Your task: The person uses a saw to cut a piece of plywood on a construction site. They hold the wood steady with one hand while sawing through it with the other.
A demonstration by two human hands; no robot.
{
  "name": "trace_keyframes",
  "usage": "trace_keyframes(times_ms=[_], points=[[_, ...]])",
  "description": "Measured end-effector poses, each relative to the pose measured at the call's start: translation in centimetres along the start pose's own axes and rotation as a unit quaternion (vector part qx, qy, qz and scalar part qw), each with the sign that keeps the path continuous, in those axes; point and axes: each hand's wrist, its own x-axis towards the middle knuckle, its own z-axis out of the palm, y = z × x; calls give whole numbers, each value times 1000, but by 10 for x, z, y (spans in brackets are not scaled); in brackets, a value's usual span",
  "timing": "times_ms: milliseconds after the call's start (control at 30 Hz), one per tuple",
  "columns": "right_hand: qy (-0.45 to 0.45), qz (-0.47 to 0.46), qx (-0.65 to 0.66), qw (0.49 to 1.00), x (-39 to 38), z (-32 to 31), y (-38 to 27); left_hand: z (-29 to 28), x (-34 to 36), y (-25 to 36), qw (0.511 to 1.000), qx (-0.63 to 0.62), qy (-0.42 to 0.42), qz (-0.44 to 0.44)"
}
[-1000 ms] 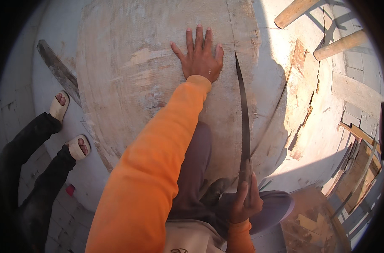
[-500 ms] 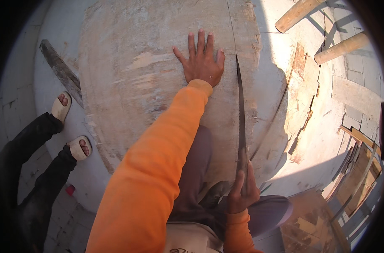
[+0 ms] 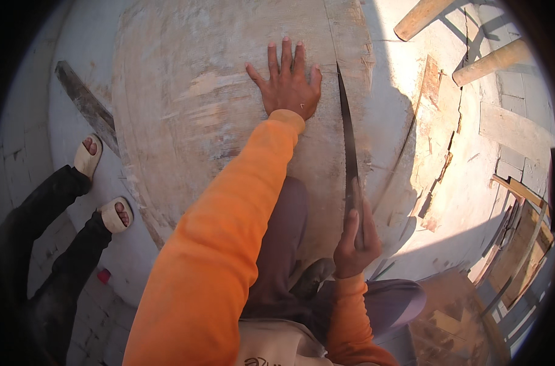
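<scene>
A large worn plywood sheet (image 3: 192,140) lies on the pale ground in front of me, its surface scuffed and peeling. My left hand (image 3: 290,88) rests flat on it with fingers spread. My right hand (image 3: 357,241) is closed around the near end of a handsaw (image 3: 347,131), whose handle is mostly covered by my fingers. The dark, narrow blade points away from me along the sheet's right side. A thin straight line runs on across the plywood beyond the blade's tip.
At left, another person's sandalled feet (image 3: 116,215) stand near a dark wooden strip (image 3: 87,104). Two round wooden poles (image 3: 491,64) come in at upper right. Splintered strips (image 3: 425,91) lie right of the sheet, and wood scraps (image 3: 521,256) are piled farther right.
My right hand has pushed forward, away from me, and the saw blade reaches farther along the line. My left hand stays pressed on the plywood.
</scene>
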Motion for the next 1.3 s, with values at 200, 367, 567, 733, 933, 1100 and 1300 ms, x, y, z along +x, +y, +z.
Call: trace_keyframes(times_ms=[200,367,567,733,933,1100,1300], points=[[-6,-62,-40,997,26,21,1,-1,0,-3,1000,-14,-13,-9],[-5,-36,-34,999,-71,-45,7,-4,-1,-3,1000,-8,-10,-4],[18,-60,4,998,58,42,-6,-3,-1,-1,1000,-4,-27,-8],[25,-99,25,994,60,47,13,-11,3,-1,998,-11,-62,-16],[38,-106,47,993,57,44,11,-16,2,5,997,-29,-75,-16],[42,-127,27,991,51,42,13,-21,0,5,993,-50,-107,-23],[36,-176,23,984,49,46,15,-38,-4,-22,987,-141,-76,7]])
